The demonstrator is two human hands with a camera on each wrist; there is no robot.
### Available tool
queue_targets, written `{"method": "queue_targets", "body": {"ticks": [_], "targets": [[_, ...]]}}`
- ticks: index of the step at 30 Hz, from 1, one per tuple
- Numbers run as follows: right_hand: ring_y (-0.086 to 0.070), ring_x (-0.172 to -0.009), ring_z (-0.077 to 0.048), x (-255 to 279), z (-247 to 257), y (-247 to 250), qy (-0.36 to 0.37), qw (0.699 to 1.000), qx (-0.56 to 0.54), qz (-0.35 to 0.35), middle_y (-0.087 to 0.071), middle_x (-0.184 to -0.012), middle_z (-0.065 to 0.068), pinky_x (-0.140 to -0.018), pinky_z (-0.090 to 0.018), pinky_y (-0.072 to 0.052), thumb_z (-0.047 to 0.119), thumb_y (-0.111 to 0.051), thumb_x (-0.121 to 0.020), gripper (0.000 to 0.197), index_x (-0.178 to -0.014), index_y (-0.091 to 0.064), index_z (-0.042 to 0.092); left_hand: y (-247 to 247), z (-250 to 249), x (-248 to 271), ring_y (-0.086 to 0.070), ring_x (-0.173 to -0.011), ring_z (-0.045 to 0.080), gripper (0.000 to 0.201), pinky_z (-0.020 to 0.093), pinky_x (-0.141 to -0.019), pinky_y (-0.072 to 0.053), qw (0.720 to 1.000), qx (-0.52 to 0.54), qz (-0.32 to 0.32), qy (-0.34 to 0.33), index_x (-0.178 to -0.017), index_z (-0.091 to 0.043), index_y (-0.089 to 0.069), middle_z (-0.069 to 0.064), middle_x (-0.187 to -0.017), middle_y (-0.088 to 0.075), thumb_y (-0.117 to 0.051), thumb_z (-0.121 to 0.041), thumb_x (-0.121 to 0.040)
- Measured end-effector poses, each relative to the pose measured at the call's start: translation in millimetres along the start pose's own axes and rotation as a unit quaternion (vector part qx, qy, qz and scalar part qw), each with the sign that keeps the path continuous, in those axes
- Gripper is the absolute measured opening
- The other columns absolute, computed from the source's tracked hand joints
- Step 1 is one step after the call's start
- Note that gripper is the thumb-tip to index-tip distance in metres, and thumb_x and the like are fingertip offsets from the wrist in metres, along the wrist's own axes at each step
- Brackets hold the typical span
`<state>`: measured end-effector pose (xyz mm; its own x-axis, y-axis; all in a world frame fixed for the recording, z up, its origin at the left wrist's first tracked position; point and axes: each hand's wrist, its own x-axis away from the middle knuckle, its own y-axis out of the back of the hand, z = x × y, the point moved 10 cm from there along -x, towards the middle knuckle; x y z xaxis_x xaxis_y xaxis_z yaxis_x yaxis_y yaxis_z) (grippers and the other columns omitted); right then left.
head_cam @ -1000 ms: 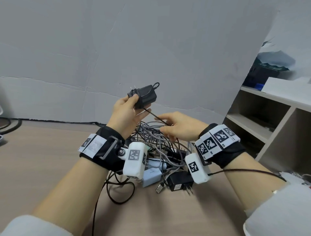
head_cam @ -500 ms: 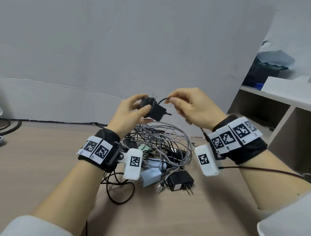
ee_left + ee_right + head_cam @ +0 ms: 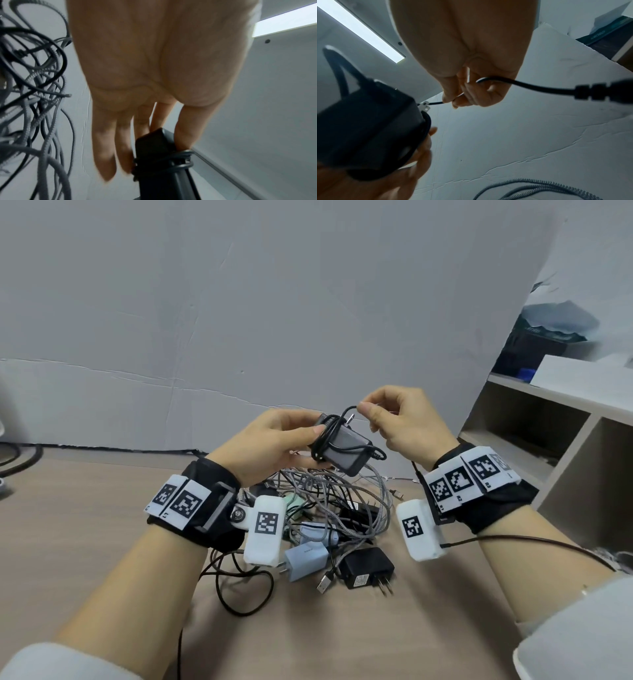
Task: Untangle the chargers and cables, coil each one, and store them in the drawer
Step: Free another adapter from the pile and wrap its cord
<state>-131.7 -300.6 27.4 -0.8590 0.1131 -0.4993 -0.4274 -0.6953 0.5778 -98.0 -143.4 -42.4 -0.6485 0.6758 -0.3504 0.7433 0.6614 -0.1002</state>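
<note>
Looks like a makeshift recording corner in an office or lab rather than a home. Plain light-wood counter backed by large grey board sheets, creased and seamed, propped upright along the far edge as a backdrop. Open light-wood shelf unit off the right edge, holding a dark box and a white sheet or board on top. Long ceiling light panel overhead in the right wrist view. Black bands with printed square markers and white camera pods strapped to both wrists.
</note>
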Motion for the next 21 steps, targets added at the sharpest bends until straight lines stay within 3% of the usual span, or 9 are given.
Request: {"method": "queue_targets", "body": {"ticks": [2, 4, 8, 10, 12, 14, 16, 19, 21], "targets": [[-0.040, -0.045, -0.011, 3, -3, -8, -0.016, 0.999, -0.019, 0.027, -0.058, -0.058, 0.004, -0.045, -0.025, -0.032, 0.023, -0.062, -0.100, 0.018, -0.090, -0.069, 0.009, 5, -4, -1, -0.067, -0.100, 0.018, 0.037, 0.025, -0.076, -0.055, 1.000, 0.008, -0.011, -0.017, -0.128, 0.006, -0.059, 0.012, -0.117, -0.068, -0.057, -0.010, -0.095], [-0.039, -0.046, -0.014, 8, -7, -18, -0.034, 0.997, -0.033, 0.055, -0.056, -0.055, 0.006, -0.045, -0.027, -0.032, 0.021, -0.056, -0.103, 0.022, -0.091, -0.067, 0.006, 11, -7, -1, -0.066, -0.103, 0.020, 0.039, 0.027, -0.081, -0.055, 0.998, 0.044, -0.022, -0.032, -0.129, 0.010, -0.057, 0.015, -0.118, -0.066, -0.060, -0.010, -0.095], [-0.049, -0.050, -0.025, 19, 0, -37, -0.010, 0.994, -0.011, 0.104, -0.062, -0.059, -0.003, -0.050, -0.032, -0.040, 0.005, -0.047, -0.103, 0.023, -0.086, -0.063, 0.004, 15, -11, -2, -0.067, -0.102, 0.022, 0.028, 0.030, -0.083, -0.056, 0.992, 0.114, -0.028, -0.044, -0.117, 0.002, -0.062, 0.013, -0.112, -0.069, -0.059, -0.010, -0.092], [-0.056, -0.055, -0.028, 24, 4, -51, 0.008, 0.989, 0.016, 0.144, -0.065, -0.065, -0.012, -0.057, -0.038, -0.047, 0.008, -0.045, -0.103, 0.022, -0.096, -0.063, -0.002, 12, -11, -4, -0.065, -0.105, 0.026, 0.028, 0.031, -0.088, -0.056, 0.988, 0.140, -0.036, -0.046, -0.115, 0.000, -0.063, 0.015, -0.114, -0.068, -0.061, -0.011, -0.090], [-0.061, -0.060, -0.027, 31, 5, -67, -0.004, 0.983, 0.011, 0.181, -0.067, -0.069, -0.012, -0.065, -0.041, -0.053, 0.013, -0.047, -0.104, 0.020, -0.118, -0.058, 0.003, 8, -13, -5, -0.064, -0.110, 0.030, 0.030, 0.031, -0.091, -0.055, 0.984, 0.164, -0.042, -0.054, -0.120, 0.004, -0.061, 0.019, -0.118, -0.066, -0.061, -0.012, -0.095], [-0.062, -0.062, -0.023, 37, 7, -81, -0.014, 0.977, -0.004, 0.211, -0.066, -0.070, -0.009, -0.066, -0.036, -0.054, 0.010, -0.049, -0.103, 0.032, -0.135, -0.048, 0.016, 7, -16, -4, -0.065, -0.112, 0.030, 0.032, 0.031, -0.090, -0.056, 0.978, 0.186, -0.060, -0.068, -0.121, 0.008, -0.060, 0.020, -0.119, -0.067, -0.058, -0.011, -0.095], [-0.062, -0.063, -0.021, 39, 9, -88, -0.021, 0.973, 0.004, 0.228, -0.066, -0.072, -0.008, -0.062, -0.031, -0.053, 0.009, -0.052, -0.101, 0.044, -0.142, -0.041, 0.022, 12, -17, -4, -0.068, -0.106, 0.027, 0.031, 0.030, -0.086, -0.057, 0.975, 0.184, -0.095, -0.083, -0.121, 0.010, -0.059, 0.018, -0.113, -0.070, -0.056, -0.008, -0.097], [-0.062, -0.062, -0.017, 37, 10, -89, -0.029, 0.974, 0.040, 0.221, -0.068, -0.074, -0.006, -0.058, -0.030, -0.051, 0.007, -0.053, -0.099, 0.047, -0.142, -0.040, 0.019, 23, -16, -3, -0.072, -0.091, 0.018, 0.017, 0.027, -0.081, -0.056, 0.973, 0.143, -0.155, -0.095, -0.112, 0.003, -0.063, 0.010, -0.099, -0.074, -0.055, -0.005, -0.099], [-0.063, -0.061, -0.016, 33, 6, -84, -0.031, 0.976, 0.094, 0.195, -0.070, -0.077, -0.003, -0.057, -0.027, -0.050, 0.007, -0.053, -0.096, 0.043, -0.137, -0.046, 0.017, 34, -13, -1, -0.072, -0.089, 0.015, 0.015, 0.028, -0.083, -0.057, 0.966, 0.126, -0.208, -0.089, -0.112, -0.001, -0.063, 0.007, -0.099, -0.074, -0.058, -0.007, -0.099]]}}
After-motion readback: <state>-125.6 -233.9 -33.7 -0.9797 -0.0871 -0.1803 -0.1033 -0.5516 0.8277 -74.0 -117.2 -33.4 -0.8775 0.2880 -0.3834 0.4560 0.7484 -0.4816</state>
